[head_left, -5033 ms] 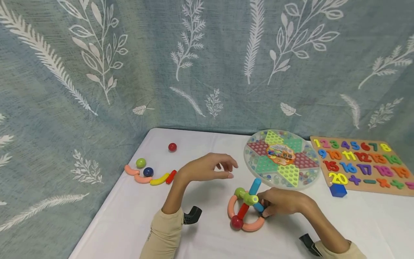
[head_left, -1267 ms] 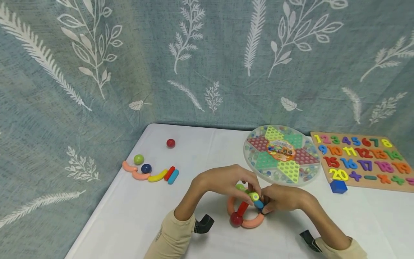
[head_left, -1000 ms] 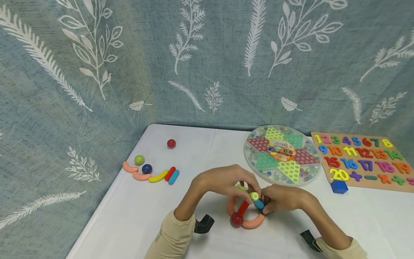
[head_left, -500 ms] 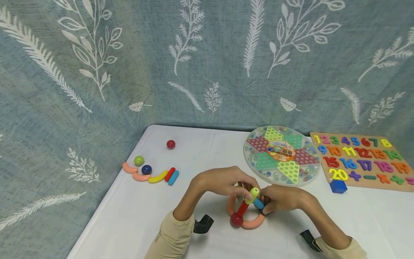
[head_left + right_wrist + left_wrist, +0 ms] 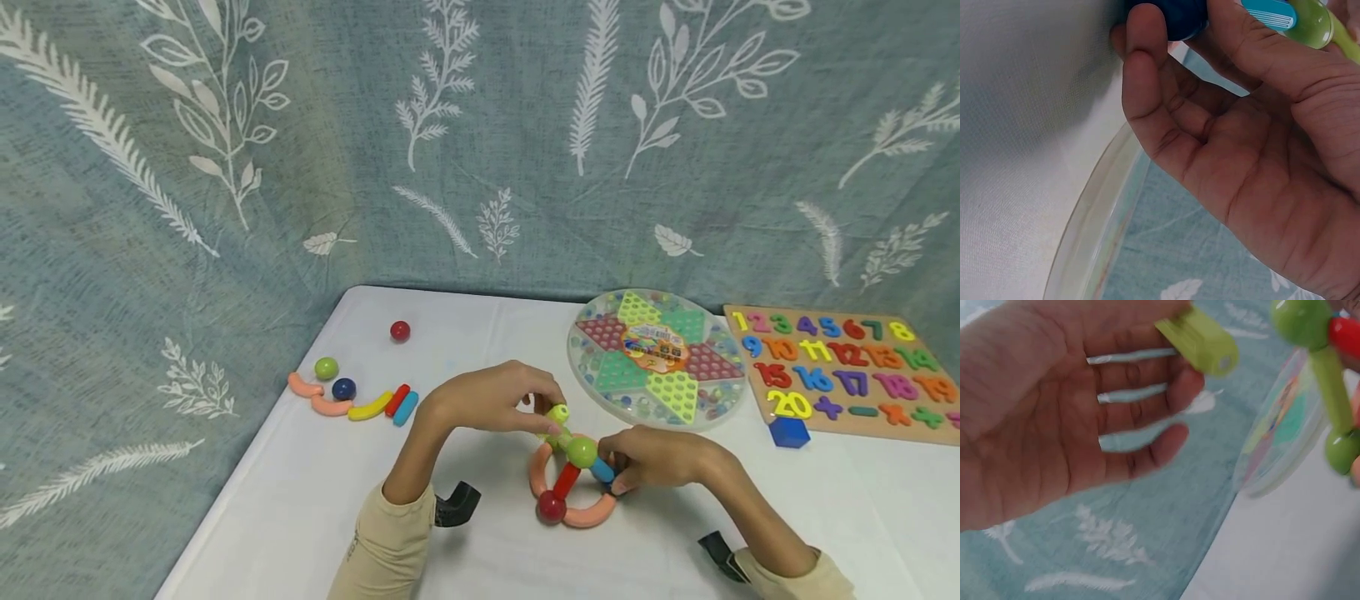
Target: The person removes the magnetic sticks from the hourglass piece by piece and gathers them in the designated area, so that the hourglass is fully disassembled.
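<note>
My left hand (image 5: 487,400) pinches a yellow-green magnetic stick (image 5: 1200,340) between thumb and fingers, with a gap to the built frame in the left wrist view. A green ball (image 5: 581,452) tops that frame, joined to a red stick (image 5: 566,480), a blue stick (image 5: 602,470) and another yellow-green stick (image 5: 1332,387). At its base are a red ball (image 5: 551,507) and curved pink sticks (image 5: 588,512). My right hand (image 5: 660,458) grips the dark blue ball (image 5: 1182,19) at the frame's right corner, thumb beside the blue stick.
Loose sticks, among them a yellow curved stick (image 5: 371,407) and a blue stick (image 5: 406,408), lie left with several balls. A round star-patterned marble board (image 5: 656,358) stands behind the frame. Right of it are a number board (image 5: 840,367) and a blue cube (image 5: 789,432).
Since five seconds ago, the upright blue stick has gone from the frame's top to the left row. My left hand has pulled the yellow-green stick off the top ball, moving left and back.
</note>
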`<state>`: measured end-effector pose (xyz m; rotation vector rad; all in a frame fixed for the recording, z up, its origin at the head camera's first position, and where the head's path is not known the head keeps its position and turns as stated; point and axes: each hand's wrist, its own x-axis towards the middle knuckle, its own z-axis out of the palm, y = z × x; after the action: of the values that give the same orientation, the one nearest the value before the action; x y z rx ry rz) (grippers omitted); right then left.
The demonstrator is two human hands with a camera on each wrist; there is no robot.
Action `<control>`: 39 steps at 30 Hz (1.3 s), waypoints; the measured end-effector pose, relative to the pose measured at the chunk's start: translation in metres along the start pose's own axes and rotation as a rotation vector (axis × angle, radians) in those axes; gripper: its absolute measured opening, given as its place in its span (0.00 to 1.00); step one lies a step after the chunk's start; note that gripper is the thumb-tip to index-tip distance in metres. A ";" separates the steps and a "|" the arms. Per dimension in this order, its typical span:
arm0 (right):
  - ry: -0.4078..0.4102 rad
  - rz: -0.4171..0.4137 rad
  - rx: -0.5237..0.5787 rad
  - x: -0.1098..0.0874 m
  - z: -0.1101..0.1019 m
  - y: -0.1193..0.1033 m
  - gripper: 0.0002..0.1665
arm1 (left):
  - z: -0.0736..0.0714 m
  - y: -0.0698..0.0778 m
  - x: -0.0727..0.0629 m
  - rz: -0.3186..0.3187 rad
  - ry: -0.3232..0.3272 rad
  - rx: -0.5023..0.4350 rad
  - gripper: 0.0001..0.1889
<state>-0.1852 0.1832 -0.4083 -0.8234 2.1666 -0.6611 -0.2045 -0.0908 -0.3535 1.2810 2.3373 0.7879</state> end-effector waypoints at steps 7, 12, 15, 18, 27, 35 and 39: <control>-0.002 -0.014 0.001 0.001 0.001 0.002 0.06 | -0.014 -0.019 -0.028 -0.341 0.121 0.063 0.15; -0.001 -0.006 -0.001 0.001 0.001 0.001 0.06 | -0.021 -0.041 -0.047 -0.556 0.132 0.096 0.12; 0.000 0.006 0.007 0.001 0.002 0.001 0.06 | -0.022 -0.056 -0.056 -0.655 0.122 0.096 0.11; 0.002 0.006 0.008 0.000 0.002 0.002 0.06 | -0.021 -0.068 -0.063 -0.747 0.112 0.095 0.11; -0.002 -0.011 0.018 -0.003 0.001 0.002 0.06 | -0.011 -0.085 -0.066 -0.891 0.088 0.102 0.14; -0.007 -0.018 0.025 -0.001 0.000 0.001 0.05 | -0.007 -0.089 -0.065 -0.940 0.091 0.135 0.17; -0.010 -0.015 0.029 -0.001 0.000 0.000 0.05 | -0.007 -0.088 -0.065 -0.971 0.091 0.138 0.18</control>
<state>-0.1851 0.1838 -0.4081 -0.8261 2.1390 -0.6931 -0.2316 -0.1862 -0.4001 0.0379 2.6699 0.3503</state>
